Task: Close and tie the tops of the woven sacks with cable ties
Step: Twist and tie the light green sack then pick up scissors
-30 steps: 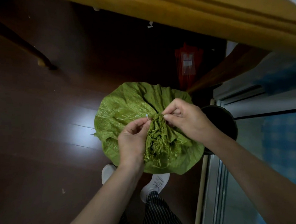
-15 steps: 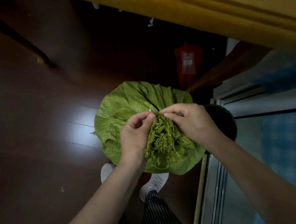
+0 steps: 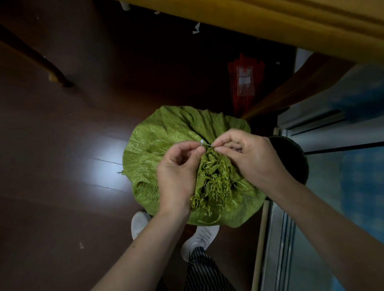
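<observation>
White cable tie (image 3: 202,142), pinched by left hand (image 3: 177,172) and right hand (image 3: 245,157) at green woven sack (image 3: 161,142) neck, could slip before being locked.

A glossy dark brown wooden floor (image 3: 53,180) fills the frame's left. A bulging green woven sack (image 3: 151,145) stands on it at centre, with a flat red plastic packet (image 3: 245,83) toward upper right.

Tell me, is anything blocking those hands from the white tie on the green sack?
Nothing visible does. The left hand and right hand both pinch the cable tie at the green sack's gathered neck.
</observation>
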